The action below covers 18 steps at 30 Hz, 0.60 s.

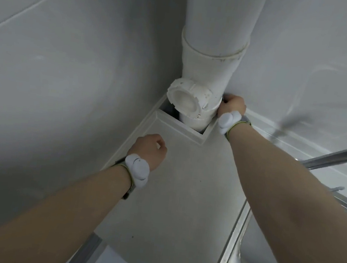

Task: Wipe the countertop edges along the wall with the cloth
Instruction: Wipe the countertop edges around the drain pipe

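Pale grey matte countertop (174, 187), smooth, with a raised moulded lip (123, 143) where it meets the grey tiled wall (68, 58). In the corner a square cut-out in the counter, framed by the same lip, admits a thick white plastic drain pipe (211, 55). The pipe has a collar joint with dark grime along its seam and a ribbed round screw cap (185, 99) on a side branch facing me.

My right hand (232, 106) is curled shut, pressed into the gap between pipe and wall at the counter's back edge. Something dark shows at my fingertips; I cannot tell whether it is the cloth, so its position is not confirmed.

My left hand (150, 149) rests knuckles-down on the counter beside the left wall lip, fingers curled under, seemingly holding nothing.

Both wrists carry white rounded sensor pods (136, 170) on grey straps.

Right: stainless steel sink basin (261, 260), cut off by the frame, contents not discernible; chrome tap spout (338, 157) above it, partly out of view.
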Motion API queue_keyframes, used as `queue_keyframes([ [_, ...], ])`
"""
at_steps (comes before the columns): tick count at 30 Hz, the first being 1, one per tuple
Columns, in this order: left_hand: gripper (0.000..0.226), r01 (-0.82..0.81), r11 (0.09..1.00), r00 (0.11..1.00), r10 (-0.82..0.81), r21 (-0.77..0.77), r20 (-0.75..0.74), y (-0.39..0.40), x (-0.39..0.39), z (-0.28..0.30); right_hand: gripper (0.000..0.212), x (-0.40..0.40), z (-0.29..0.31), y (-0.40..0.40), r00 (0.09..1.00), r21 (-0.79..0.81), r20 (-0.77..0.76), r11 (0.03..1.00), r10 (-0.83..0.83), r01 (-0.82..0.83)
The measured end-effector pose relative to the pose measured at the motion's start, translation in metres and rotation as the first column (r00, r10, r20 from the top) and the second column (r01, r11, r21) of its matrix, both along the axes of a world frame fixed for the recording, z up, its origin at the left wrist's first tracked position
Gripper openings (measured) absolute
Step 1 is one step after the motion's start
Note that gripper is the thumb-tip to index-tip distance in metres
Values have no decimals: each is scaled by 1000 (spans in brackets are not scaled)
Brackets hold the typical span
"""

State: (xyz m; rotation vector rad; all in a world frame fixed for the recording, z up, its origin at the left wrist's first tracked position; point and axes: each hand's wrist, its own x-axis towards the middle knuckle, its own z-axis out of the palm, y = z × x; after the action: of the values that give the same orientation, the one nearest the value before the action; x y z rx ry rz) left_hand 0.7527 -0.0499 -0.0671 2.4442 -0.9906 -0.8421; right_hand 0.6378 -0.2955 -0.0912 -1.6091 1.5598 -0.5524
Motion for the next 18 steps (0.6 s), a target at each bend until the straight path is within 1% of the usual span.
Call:
queue_keyframes([
  [1, 16, -3, 1000, 1000, 3, 9, 4, 4, 3, 0, 23, 1, -2, -5, 999, 10, -43, 1000, 25, -25],
  [3, 18, -12, 1000, 1000, 12, 20, -1, 13, 9, 0, 15, 0, 0, -11, 988, 14, -128, 996, 85, -84],
  [5, 18, -20, 999, 1000, 20, 27, -8, 22, 14, -2, 15, 0, 1, -12, 977, -5, -172, 992, 123, -126],
  [6, 18, -21, 999, 1000, 22, 35, -9, 26, 16, -3, 15, -2, 2, -10, 977, -12, -164, 990, 136, -140],
  [9, 17, -31, 999, 999, 32, 42, -18, 36, 23, -6, 23, -9, -1, -1, 975, -75, -141, 980, 174, -186],
  [13, 18, -19, 999, 999, 20, 35, -30, 38, 25, -8, 24, -15, 2, 12, 983, -105, -109, 982, 148, -159],
  [18, 18, -3, 999, 999, 5, 41, -46, 26, 20, -13, 29, -28, 4, 37, 991, -36, -77, 993, 114, -117],
])
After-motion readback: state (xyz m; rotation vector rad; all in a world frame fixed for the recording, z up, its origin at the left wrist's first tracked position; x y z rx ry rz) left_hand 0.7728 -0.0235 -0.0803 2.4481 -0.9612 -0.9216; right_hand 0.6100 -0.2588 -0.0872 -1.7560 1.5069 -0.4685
